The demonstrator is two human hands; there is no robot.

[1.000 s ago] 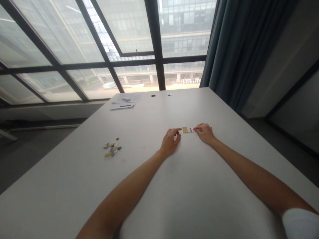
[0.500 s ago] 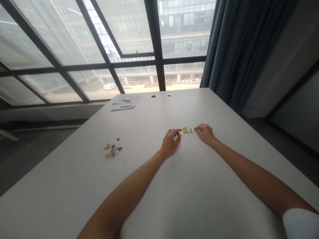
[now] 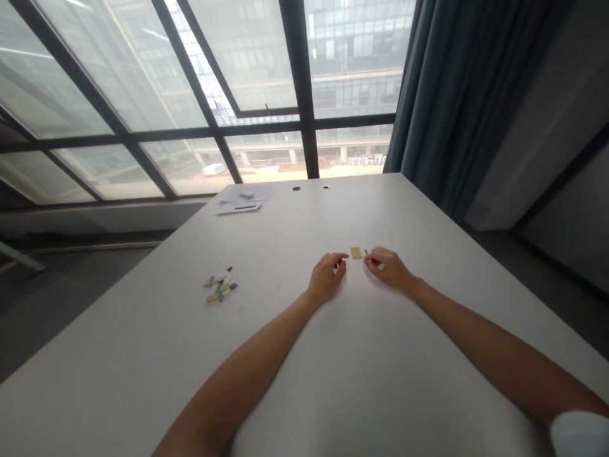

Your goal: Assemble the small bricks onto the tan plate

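A small flat row of toy building bricks (image 3: 356, 252) lies on the white table, tan at its left part and white with a grey bit at its right. My left hand (image 3: 327, 277) rests on the tabletop, its index finger stretched toward the tan end and its thumb apart from it. Whether that fingertip touches the bricks I cannot tell. My right hand (image 3: 387, 268) is closed in a pinch at the white end, and its fingers hide part of the bricks there.
Left of my hands lies a loose pile of tan, white and grey bricks (image 3: 220, 289). Papers (image 3: 238, 207) with a small white object on top sit at the far left edge. Two round spots, one a dark disc (image 3: 296, 188), show near the far edge, before the windows.
My right hand has shifted left and slightly nearer, now covering more of the white and grey end. My left hand stays nearly in place. The whole view has tilted slightly.
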